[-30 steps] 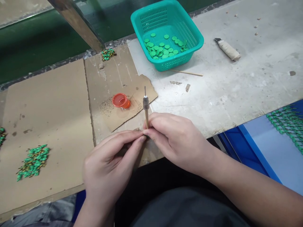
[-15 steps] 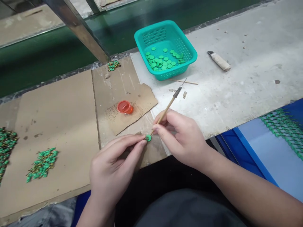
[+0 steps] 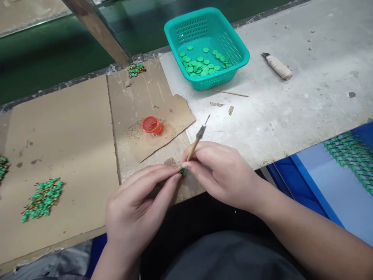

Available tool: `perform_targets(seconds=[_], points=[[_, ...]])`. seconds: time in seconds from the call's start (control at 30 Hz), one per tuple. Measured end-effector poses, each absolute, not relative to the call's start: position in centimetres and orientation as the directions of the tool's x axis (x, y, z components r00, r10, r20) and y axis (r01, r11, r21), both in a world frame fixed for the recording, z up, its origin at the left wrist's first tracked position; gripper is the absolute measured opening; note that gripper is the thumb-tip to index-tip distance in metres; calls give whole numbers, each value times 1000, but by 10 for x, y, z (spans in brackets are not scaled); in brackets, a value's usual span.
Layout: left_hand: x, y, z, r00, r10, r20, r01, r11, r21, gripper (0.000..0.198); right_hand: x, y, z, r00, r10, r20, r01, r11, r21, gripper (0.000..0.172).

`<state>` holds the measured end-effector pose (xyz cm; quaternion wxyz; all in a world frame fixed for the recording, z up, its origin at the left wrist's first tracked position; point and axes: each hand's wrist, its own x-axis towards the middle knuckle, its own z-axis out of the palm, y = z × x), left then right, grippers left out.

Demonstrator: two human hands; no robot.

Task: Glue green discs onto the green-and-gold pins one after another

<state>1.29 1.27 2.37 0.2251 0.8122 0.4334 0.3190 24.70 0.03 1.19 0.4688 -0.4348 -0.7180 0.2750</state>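
Observation:
My left hand (image 3: 140, 206) and my right hand (image 3: 221, 175) meet above the cardboard sheet (image 3: 72, 155). A small green disc (image 3: 183, 171) sits pinched in my left fingertips, mostly hidden, with my right fingertips touching it. My right hand grips a thin wooden-handled tool (image 3: 196, 142) with a dark collar and a metal needle tip, which points up and away from me. Close by, a torn cardboard piece (image 3: 177, 124) lies under a small orange cup (image 3: 151, 125) holding clear liquid.
A teal plastic basket (image 3: 186, 27) holds several green discs. A cloth-wrapped knife (image 3: 276, 66) and a thin wooden stick (image 3: 230, 92) lie on the grey bench. Heaps of green pieces (image 3: 43, 200) sit on the cardboard, and green netting (image 3: 349, 161) lies on a blue surface at right.
My hands have come closer together around the green disc, which is now mostly covered. The tool has tilted more upright than half a second ago.

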Motion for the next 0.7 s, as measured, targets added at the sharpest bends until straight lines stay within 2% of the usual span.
perform_targets(seconds=[0.23, 0.53, 0.7], points=[[14, 12, 25, 419, 851, 318, 559, -517, 648, 22, 244, 0, 10, -191, 867, 460, 373, 498, -783, 18], [13, 13, 24, 436, 832, 344, 555, -549, 624, 24, 241, 0, 9, -232, 862, 451, 380, 507, -774, 23], [15, 12, 24, 413, 852, 321, 544, -513, 664, 20, 238, 1, 8, -257, 865, 430, 362, 499, -788, 22]])
